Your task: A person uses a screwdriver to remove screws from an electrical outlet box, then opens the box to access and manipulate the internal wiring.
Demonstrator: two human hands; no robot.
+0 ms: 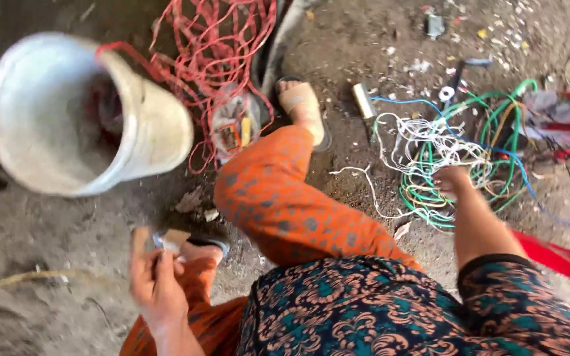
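Observation:
My left hand point(155, 277) is low at the left, fingers closed around a small flat piece with a pale and metallic look point(166, 240); blur hides what it is. My right hand point(452, 181) reaches out to the right and rests on a tangle of white, green and blue wires point(443, 155) lying on the dirt floor. Its fingers curl into the white strands, though whether they grip them is unclear. My orange-trousered leg point(278, 204) stretches between both hands, with a sandalled foot point(303, 105) at its end.
A white plastic bucket point(143, 115) lies tilted at the upper left beside a red net point(216, 53). A red plastic piece point(562, 254) sits at the right edge. Small debris, a metal tube point(364, 100) and scraps litter the ground.

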